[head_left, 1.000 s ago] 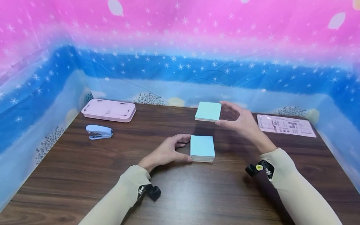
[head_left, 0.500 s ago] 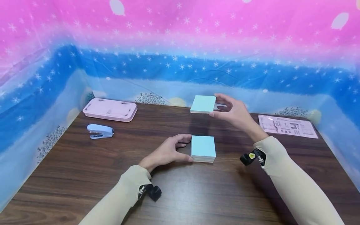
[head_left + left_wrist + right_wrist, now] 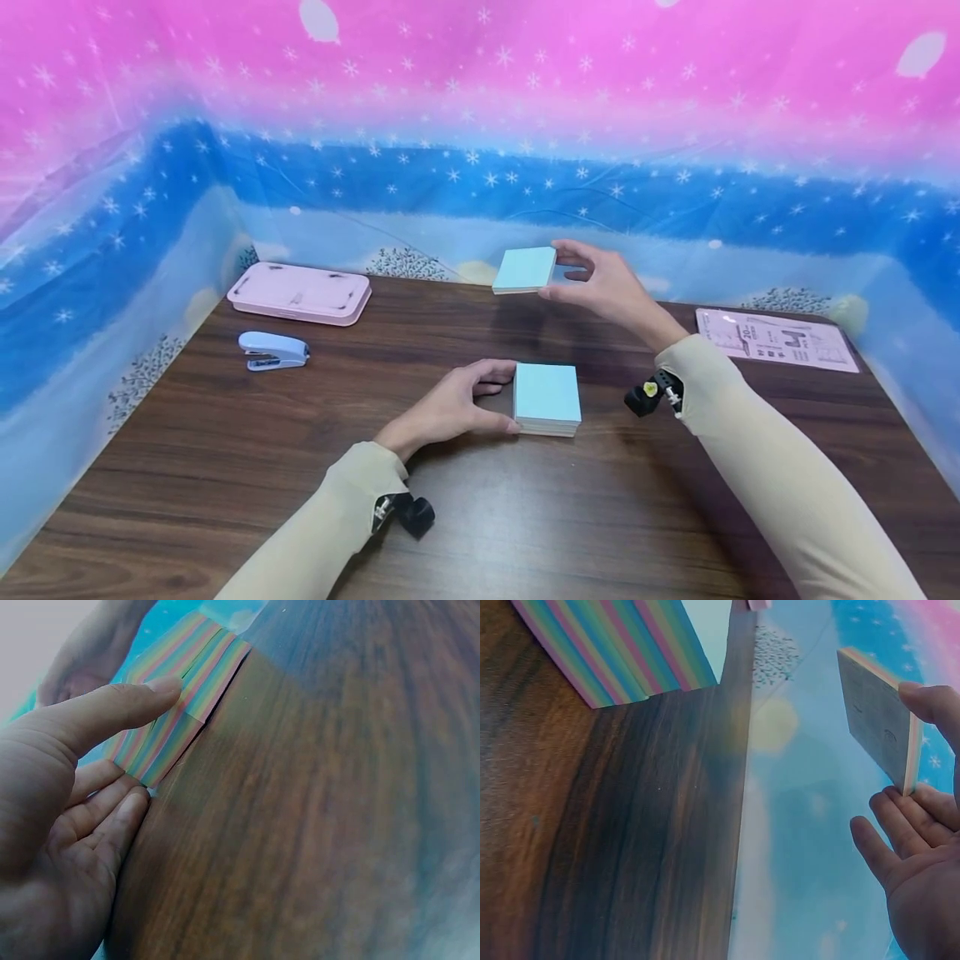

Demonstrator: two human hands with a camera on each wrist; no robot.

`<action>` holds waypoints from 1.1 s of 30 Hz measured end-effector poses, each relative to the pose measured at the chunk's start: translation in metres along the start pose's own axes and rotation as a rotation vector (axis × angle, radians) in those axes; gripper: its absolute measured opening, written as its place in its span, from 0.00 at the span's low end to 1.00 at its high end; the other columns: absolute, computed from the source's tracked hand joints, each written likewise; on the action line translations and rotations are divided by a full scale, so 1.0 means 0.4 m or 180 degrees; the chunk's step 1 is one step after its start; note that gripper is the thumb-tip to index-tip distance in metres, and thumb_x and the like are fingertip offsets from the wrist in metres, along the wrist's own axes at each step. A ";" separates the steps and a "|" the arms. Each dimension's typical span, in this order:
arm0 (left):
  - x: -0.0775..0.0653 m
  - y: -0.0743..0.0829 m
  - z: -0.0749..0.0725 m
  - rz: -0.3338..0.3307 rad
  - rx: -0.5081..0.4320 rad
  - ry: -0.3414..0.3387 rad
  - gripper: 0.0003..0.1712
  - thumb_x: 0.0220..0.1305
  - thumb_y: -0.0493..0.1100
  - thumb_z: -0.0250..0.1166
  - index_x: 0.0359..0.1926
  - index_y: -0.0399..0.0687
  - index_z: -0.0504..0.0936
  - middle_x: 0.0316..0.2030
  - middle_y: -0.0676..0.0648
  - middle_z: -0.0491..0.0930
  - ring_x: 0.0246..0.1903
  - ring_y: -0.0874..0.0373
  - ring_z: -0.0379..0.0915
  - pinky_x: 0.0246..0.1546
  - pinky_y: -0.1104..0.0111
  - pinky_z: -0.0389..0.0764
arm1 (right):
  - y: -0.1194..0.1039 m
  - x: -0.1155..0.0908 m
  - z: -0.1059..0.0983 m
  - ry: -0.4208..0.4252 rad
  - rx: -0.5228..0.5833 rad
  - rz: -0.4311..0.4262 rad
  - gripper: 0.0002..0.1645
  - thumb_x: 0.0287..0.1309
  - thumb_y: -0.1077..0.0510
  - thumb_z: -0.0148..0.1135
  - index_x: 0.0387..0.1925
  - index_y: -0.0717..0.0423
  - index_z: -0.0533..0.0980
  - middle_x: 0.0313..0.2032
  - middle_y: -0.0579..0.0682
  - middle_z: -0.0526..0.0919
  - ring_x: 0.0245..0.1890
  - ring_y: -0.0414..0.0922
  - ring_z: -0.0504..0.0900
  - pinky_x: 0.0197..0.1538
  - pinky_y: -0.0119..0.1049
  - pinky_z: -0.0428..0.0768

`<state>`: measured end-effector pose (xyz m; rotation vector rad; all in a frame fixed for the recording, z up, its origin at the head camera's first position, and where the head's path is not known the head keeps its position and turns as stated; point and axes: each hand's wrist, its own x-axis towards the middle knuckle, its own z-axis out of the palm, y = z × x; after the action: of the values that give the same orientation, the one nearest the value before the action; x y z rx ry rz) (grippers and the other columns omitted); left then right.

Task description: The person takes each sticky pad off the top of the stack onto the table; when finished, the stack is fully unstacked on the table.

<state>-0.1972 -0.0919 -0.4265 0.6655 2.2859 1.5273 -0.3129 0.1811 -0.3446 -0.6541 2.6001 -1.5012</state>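
Observation:
A stack of sticky note pads (image 3: 547, 393), light blue on top, sits on the table in the head view. My left hand (image 3: 448, 406) holds its left side, thumb at the near corner and fingers at the far one. In the left wrist view the stack's sides (image 3: 201, 688) show coloured stripes. Beyond the stack, my right hand (image 3: 603, 287) pinches a thin sticky note pad (image 3: 524, 270) by its right edge, raised above the table. The right wrist view shows that pad's greyish underside (image 3: 880, 720), with small marks on it.
A pink pencil case (image 3: 300, 292) lies at the back left, with a light blue stapler (image 3: 273, 350) in front of it. A flat pink printed package (image 3: 780, 340) lies at the back right. A patterned cloth (image 3: 420, 179) hangs along the table's edges.
My right hand has carried the thin pad leftward and farther back. The left hand has stayed at the stack, and the view has shifted slightly.

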 end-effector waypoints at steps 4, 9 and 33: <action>-0.001 -0.002 0.001 0.0006 0.0018 0.0005 0.47 0.57 0.43 0.83 0.76 0.46 0.72 0.71 0.45 0.75 0.68 0.49 0.73 0.69 0.60 0.74 | -0.006 0.020 0.009 -0.0104 -0.0044 0.0035 0.55 0.57 0.44 0.82 0.79 0.54 0.66 0.71 0.57 0.76 0.69 0.61 0.75 0.68 0.55 0.78; -0.002 -0.005 0.002 0.0019 0.0029 -0.0016 0.48 0.58 0.43 0.83 0.76 0.46 0.71 0.71 0.45 0.74 0.68 0.50 0.73 0.69 0.59 0.74 | -0.010 0.043 0.022 -0.0198 -0.0138 0.0005 0.55 0.56 0.44 0.82 0.79 0.55 0.66 0.70 0.57 0.76 0.69 0.61 0.76 0.67 0.54 0.79; -0.001 -0.004 0.002 -0.0005 -0.0012 -0.0009 0.47 0.58 0.44 0.83 0.76 0.48 0.72 0.70 0.47 0.75 0.68 0.50 0.73 0.70 0.59 0.74 | 0.002 0.134 0.096 -0.0439 -0.0326 -0.0033 0.53 0.57 0.48 0.82 0.78 0.58 0.67 0.68 0.57 0.77 0.67 0.56 0.77 0.64 0.51 0.81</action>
<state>-0.1968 -0.0923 -0.4283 0.6645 2.2802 1.5288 -0.3514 0.1290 -0.3573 -0.7533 2.5856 -1.2830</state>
